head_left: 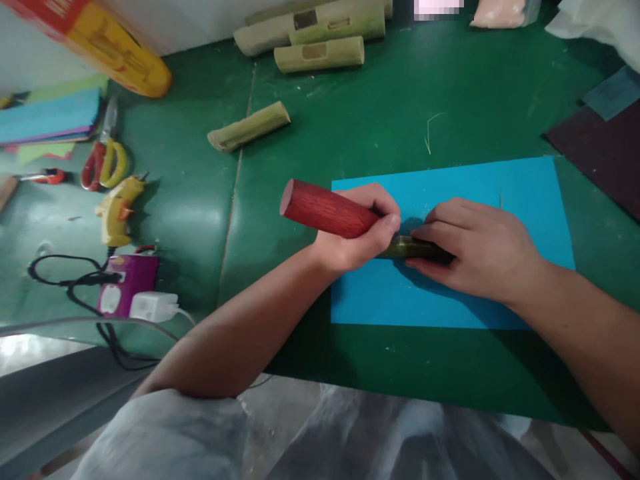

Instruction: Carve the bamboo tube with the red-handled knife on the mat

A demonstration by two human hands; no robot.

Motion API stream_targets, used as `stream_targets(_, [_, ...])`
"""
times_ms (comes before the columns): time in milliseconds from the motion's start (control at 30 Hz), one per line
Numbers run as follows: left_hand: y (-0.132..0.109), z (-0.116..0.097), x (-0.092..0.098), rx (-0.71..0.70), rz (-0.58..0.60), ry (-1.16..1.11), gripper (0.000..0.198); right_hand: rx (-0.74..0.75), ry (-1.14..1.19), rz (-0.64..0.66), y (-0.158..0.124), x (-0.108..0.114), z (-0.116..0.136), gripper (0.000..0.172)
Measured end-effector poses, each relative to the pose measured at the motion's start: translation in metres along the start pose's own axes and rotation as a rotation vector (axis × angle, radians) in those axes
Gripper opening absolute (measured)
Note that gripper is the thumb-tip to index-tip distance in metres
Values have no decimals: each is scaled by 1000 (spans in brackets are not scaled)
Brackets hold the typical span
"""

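Note:
A thick red wooden handle [330, 210] slants up and to the left out of my left hand [357, 230], whose fingers are wrapped round it. The tool's tip is hidden at the fingertips. Beneath my hands a dark green bamboo piece [411, 248] lies across a blue sheet [425, 303]. Its right end is gripped between the thumb and fingers of my right hand [480, 247]. My left fingertips are right above the bamboo's left part.
Cut bamboo tubes [320, 57] lie at the back, with a short one [250, 127] nearer. On the left are scissors [105, 157], a yellow glue gun [120, 210], a purple power strip [133, 280] with cables, and coloured paper [50, 113]. Dark sheets [605, 147] lie right.

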State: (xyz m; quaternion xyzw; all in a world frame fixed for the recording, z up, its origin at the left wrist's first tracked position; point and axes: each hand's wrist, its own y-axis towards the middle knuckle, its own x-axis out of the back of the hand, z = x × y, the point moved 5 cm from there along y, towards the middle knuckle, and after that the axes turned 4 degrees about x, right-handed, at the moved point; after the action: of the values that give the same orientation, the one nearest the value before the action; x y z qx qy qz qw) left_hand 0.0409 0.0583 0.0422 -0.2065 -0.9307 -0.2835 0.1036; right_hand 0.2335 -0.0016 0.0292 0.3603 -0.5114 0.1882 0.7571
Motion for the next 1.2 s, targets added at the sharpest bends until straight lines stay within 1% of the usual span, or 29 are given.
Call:
stream_targets(100, [0, 1, 0, -2, -82, -30, 41, -27, -32, -18, 0, 0, 2, 31])
stream_targets(200, [1, 1, -1, -3, -93, -76, 40, -32, -40, -21, 2, 0, 3, 30])
stream_targets(333, [2, 6, -1, 34, -103, -140, 40, -35, -65, 11, 5, 2, 2, 26])
stream_targets(433, [1, 13, 2, 95, -159, -201, 42, -28, -80, 32, 6, 6, 1, 23])
stream_targets(500, [1, 17, 3, 147, -210, -246, 42, -28, -76, 39, 4, 9, 0, 29])
stream_targets(567, [0, 19, 2, 174, -243, -272, 44, -33, -67, 17, 1, 13, -2, 37])
stream_targets(600, [1, 19, 2, 173, -252, -275, 45, -42, -53, -12, 0, 15, -3, 38])
stream_targets(667, [2, 17, 1, 165, -261, -271, 48, -98, 28, -117, -3, 21, -6, 31])
stream_targets(700, [3, 17, 0, 166, -267, -276, 50, -156, 110, -188, -4, 25, -9, 26])
stream_targets(767, [4, 17, -1, 193, -278, -300, 53, -314, 352, -363, -8, 29, -17, 15])
stream_targets(833, [6, 17, -2, 230, -287, -326, 57, -452, 609, -524, -12, 28, -25, 17])
stream_targets(900, [6, 17, -2, 247, -309, -350, 62, -495, 788, -613, -14, 25, -29, 24])
stream_targets(1000, [7, 16, -2, 282, -317, -366, 66, -475, 899, -631, -13, 20, -30, 26])
stream_targets(1100, [7, 14, -3, 300, -312, -354, 70, -457, 917, -644, -14, 18, -29, 25])
stream_targets(1200, [7, 12, -4, 315, -301, -331, 72, -418, 937, -660, -13, 18, -27, 29])
